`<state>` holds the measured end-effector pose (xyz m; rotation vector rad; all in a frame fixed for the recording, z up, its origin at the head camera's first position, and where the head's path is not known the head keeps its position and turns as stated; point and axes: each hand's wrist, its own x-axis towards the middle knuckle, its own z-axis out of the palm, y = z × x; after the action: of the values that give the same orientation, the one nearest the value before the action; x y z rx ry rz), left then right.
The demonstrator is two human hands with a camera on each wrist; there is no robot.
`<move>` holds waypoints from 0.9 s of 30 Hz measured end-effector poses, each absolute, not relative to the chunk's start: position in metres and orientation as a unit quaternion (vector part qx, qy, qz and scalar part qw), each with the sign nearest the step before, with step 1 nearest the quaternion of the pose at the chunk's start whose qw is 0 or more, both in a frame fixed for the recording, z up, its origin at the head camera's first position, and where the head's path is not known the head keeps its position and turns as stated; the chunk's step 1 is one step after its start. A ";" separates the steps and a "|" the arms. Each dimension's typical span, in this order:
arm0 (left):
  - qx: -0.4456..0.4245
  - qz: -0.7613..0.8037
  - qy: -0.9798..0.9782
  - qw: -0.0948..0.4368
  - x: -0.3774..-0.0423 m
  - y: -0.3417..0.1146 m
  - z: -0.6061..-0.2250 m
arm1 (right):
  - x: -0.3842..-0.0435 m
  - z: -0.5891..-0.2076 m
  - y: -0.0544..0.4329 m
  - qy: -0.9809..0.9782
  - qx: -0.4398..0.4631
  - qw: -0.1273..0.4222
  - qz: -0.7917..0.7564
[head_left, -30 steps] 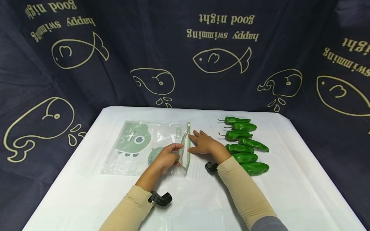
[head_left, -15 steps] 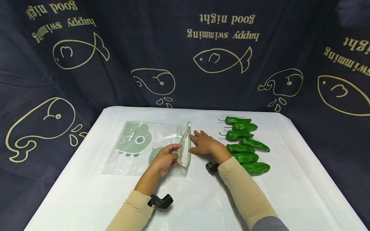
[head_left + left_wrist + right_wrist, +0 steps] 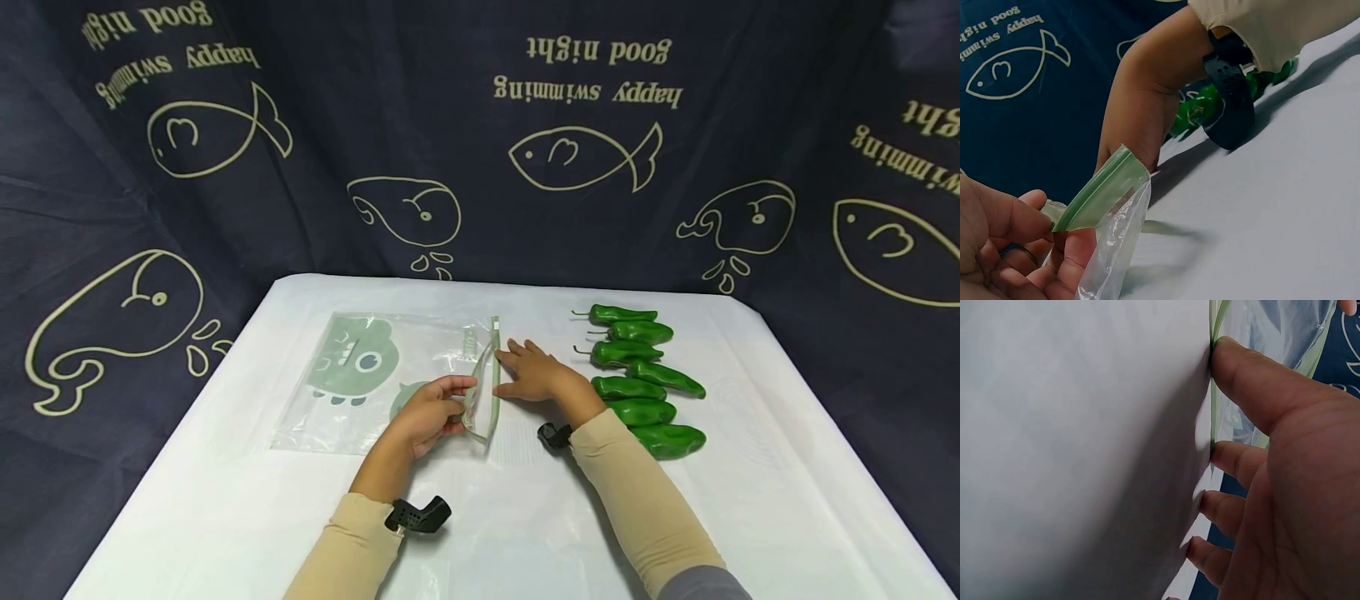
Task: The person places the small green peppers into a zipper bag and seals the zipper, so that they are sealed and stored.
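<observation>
A clear zip bag (image 3: 438,342) with green cartoon prints lies flat on the table, its green-edged mouth at the right and gaping. My left hand (image 3: 431,417) pinches the upper lip of that mouth between thumb and fingers and holds it raised; the green zip strip (image 3: 1104,190) shows close up in the left wrist view. With fingers spread, my right hand (image 3: 534,373) presses the bag's lower lip against the table by its fingertips, as the right wrist view shows. Several green peppers (image 3: 637,387) lie in a column just right of the right hand.
The white-covered table (image 3: 525,517) carries the bag and the peppers. A dark blue cloth (image 3: 465,100) with fish and whale drawings hangs behind and at both sides. Each wrist wears a black camera mount (image 3: 420,515).
The left hand has drawn the upper lip slightly left, so the bag's mouth gapes wider. The right hand stays pressed in place. The head view has shifted a little.
</observation>
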<state>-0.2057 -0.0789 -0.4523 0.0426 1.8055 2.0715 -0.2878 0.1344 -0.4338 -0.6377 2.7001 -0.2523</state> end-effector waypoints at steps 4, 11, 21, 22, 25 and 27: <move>0.003 0.749 0.635 0.186 -0.205 -0.079 -0.455 | -0.288 -0.434 0.134 0.954 -0.223 0.177 -0.093; -0.009 0.765 0.622 0.167 -0.200 -0.080 -0.456 | -0.290 -0.435 0.135 0.955 -0.220 0.174 -0.097; -0.022 0.766 0.627 0.142 -0.197 -0.077 -0.457 | -0.288 -0.435 0.135 0.954 -0.218 0.176 -0.106; -0.022 0.767 0.627 0.139 -0.196 -0.076 -0.456 | -0.288 -0.434 0.135 0.954 -0.218 0.176 -0.107; -0.027 0.771 0.622 0.131 -0.195 -0.076 -0.455 | -0.286 -0.434 0.134 0.953 -0.219 0.176 -0.110; -0.030 0.777 0.616 0.126 -0.195 -0.075 -0.454 | -0.286 -0.433 0.134 0.954 -0.218 0.176 -0.109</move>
<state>-0.1949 -0.0754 -0.4543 -0.0872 1.7950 2.2632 -0.2856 0.1340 -0.4330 -0.6175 2.7003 -0.3088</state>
